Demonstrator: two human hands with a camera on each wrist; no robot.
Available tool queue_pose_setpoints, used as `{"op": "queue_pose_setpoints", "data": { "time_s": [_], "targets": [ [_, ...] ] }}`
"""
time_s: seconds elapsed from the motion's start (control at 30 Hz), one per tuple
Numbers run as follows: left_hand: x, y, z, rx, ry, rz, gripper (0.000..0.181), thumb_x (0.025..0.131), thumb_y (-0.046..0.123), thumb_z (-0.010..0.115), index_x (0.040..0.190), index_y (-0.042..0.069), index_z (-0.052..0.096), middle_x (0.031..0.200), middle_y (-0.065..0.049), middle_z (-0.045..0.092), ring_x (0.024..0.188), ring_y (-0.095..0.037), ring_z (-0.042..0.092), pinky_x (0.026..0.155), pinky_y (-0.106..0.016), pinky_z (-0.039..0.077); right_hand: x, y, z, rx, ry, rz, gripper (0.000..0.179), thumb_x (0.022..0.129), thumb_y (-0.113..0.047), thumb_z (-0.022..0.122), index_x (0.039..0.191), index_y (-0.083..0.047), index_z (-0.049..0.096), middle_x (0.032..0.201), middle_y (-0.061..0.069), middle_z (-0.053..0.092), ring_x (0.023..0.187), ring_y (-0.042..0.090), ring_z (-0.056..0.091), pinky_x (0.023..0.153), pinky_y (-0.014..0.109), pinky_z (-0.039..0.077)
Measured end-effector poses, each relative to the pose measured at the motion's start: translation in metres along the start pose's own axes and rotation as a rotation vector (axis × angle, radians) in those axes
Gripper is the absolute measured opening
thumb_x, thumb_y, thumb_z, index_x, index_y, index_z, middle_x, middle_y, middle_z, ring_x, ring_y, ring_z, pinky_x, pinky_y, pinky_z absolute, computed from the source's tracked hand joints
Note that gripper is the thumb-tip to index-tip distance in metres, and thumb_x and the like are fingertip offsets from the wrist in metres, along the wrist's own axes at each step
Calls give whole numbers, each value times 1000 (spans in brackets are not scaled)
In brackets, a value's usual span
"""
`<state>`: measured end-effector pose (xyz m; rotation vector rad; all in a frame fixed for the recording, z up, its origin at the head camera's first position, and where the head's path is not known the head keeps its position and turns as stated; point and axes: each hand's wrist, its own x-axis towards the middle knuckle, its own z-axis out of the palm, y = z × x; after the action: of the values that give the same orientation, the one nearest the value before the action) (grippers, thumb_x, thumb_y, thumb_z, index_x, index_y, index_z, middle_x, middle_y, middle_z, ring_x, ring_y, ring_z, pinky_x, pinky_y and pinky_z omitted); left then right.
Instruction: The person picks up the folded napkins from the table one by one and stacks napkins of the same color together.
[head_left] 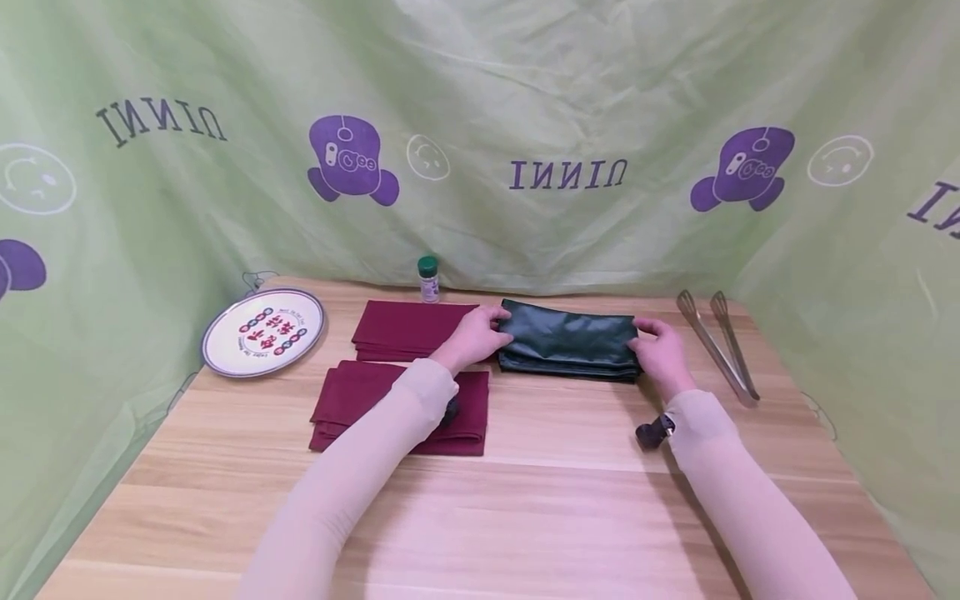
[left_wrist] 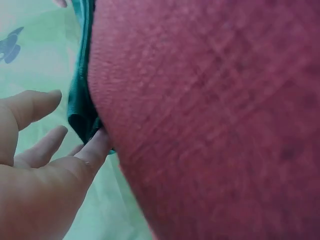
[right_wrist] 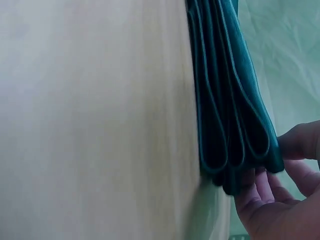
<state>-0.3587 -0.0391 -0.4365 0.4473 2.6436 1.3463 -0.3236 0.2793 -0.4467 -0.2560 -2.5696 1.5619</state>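
Note:
A folded dark green cloth (head_left: 567, 337) with a slight sheen lies at the table's back middle, several layers thick. My left hand (head_left: 476, 335) is at its left end; in the left wrist view one digit touches the cloth's corner while the other fingers stand apart from it. At the opposite end, my right hand (head_left: 660, 354) pinches the edge, its digits on either side of the stacked folds in the right wrist view. Left of the green cloth lie two folded maroon cloths, one farther back (head_left: 408, 327) and one nearer (head_left: 360, 396), partly hidden under my left forearm.
A white plate (head_left: 225, 350) with a blue rim and red lettering is at the back left. Behind the maroon cloths stands a small green-capped bottle (head_left: 428, 282). Metal tongs (head_left: 723, 354) lie at the right. Green printed curtains (head_left: 487, 225) hang around the wooden table (head_left: 525, 508).

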Motion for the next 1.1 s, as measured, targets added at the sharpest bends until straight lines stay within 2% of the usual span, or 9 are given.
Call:
{"op": "queue_pose_setpoints", "data": {
  "time_s": [0.13,0.23,0.33,0.5,0.67,0.83,0.97,1.1],
  "targets": [
    [-9,1,-6,7,-28,31,49,90,17,71,135,6,56,139,-14,51,119,-25,57,95,-37,48,-8,-1,-5,-42,-14,3,46,92,-4,56,137,3,52,140,24,48,124,34,46,103,44,36],
    [-20,2,-12,39,-38,82,51,90,18,70,137,4,55,138,-15,52,120,-26,56,97,-37,47,-18,-6,-7,-101,-36,-14,45,94,-9,54,138,0,51,133,24,53,113,34,54,89,40,45],
    [-33,3,-20,94,-36,140,51,90,18,70,136,2,54,135,-15,54,121,-28,56,99,-38,45,-29,-15,-7,-162,-47,-68,43,96,-12,53,137,-1,51,127,26,55,109,33,56,79,37,48],
    [-60,2,-35,161,-30,219,52,89,16,71,135,0,54,132,-16,56,120,-30,56,100,-41,45,-50,-29,1,-241,-36,-166,39,95,-14,55,131,-1,55,122,24,51,105,34,52,82,41,45],
    [-89,-10,-54,199,-18,232,53,90,19,70,137,2,52,134,-14,55,122,-30,55,100,-43,45,-73,-41,17,-247,-83,-220,36,94,-14,58,128,-3,57,121,19,52,106,32,54,86,46,45],
    [-115,-27,-80,231,50,214,52,90,21,70,137,3,53,133,-13,56,118,-28,57,98,-43,47,-93,-56,40,-234,-152,-311,36,92,-14,62,128,-6,59,125,15,54,107,30,56,86,46,48],
    [-135,-42,-99,185,89,194,54,91,18,69,139,2,50,133,-17,54,116,-30,58,94,-43,49,-106,-62,66,-254,-250,-379,38,92,-16,65,129,-8,59,125,11,57,107,27,57,85,43,51],
    [-154,-59,-112,138,138,187,55,92,13,67,141,1,44,134,-23,50,118,-35,56,95,-47,49,-118,-63,88,-301,-352,-404,41,92,-19,66,131,-9,57,127,9,57,112,28,56,90,44,50]
  ]
}}
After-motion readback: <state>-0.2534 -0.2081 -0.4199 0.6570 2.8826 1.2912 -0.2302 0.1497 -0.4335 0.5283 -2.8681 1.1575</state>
